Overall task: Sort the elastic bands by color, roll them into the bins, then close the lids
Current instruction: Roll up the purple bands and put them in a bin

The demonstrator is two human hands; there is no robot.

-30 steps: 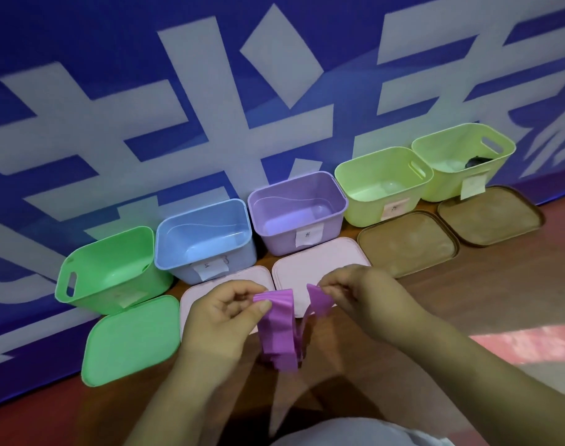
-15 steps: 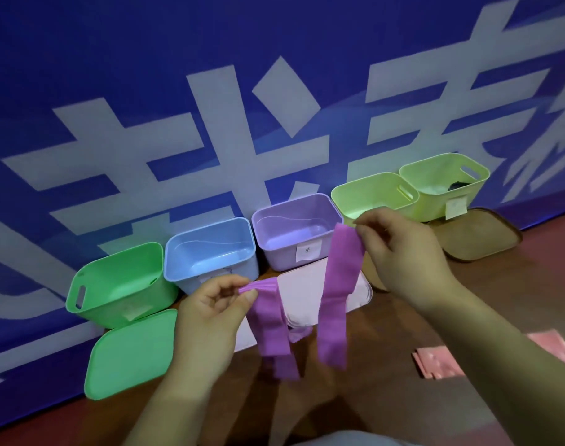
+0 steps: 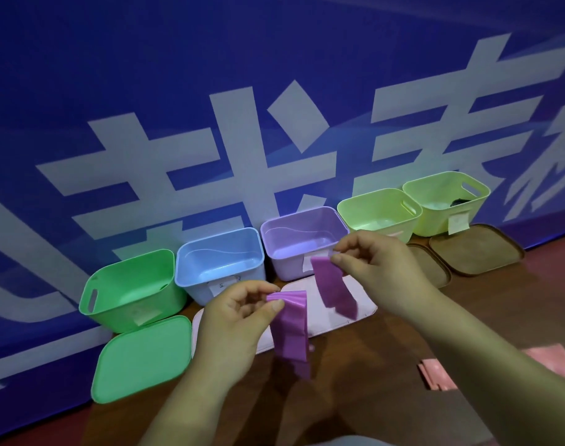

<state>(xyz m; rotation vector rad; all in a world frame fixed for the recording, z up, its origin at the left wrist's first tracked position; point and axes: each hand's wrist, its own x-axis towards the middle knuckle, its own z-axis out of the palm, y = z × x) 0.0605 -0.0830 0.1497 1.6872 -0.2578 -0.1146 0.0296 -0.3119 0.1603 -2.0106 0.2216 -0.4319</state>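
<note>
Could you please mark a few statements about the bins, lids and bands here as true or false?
1. The left hand and the right hand both pinch the purple band. True.
2. The purple bin has its lid on. False: it stands open.
3. The green bin stands at the left end of the row. True.
4. The blue bin stands right of the purple bin. False: it stands between the green bin and the purple bin.

A purple elastic band [image 3: 290, 320] hangs in two strips before the open purple bin [image 3: 302, 243].
</note>
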